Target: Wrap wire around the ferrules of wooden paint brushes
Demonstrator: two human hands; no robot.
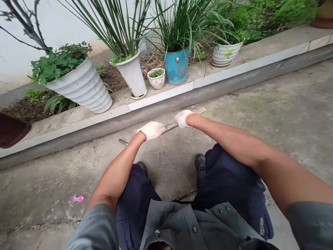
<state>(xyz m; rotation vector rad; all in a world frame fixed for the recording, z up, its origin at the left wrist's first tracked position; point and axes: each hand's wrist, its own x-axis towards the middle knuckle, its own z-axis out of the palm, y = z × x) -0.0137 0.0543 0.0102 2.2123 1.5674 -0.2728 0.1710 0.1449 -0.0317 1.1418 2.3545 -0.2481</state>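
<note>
Both my hands wear white knit gloves and are out in front of me, low over the concrete. My left hand [153, 130] is closed around a long, thin wooden stick [202, 111]. To the right, my right hand [182, 119] closes on the same stick, whose pale flat end sticks out past it. Between the two gloves the stick shows a band of wrapping [171, 126], too small to make out what it is made of. A dark, narrow tip [122, 141] shows left of my left wrist; I cannot tell whether it belongs to the stick.
Ahead runs a low tiled ledge [161, 95]. On it stand a tilted white ribbed pot [85, 88], a tall white pot [132, 74], a small flowered pot [156, 81], a blue bucket [177, 66] and a white bowl planter [226, 53]. A pink item [79, 198] lies on the concrete.
</note>
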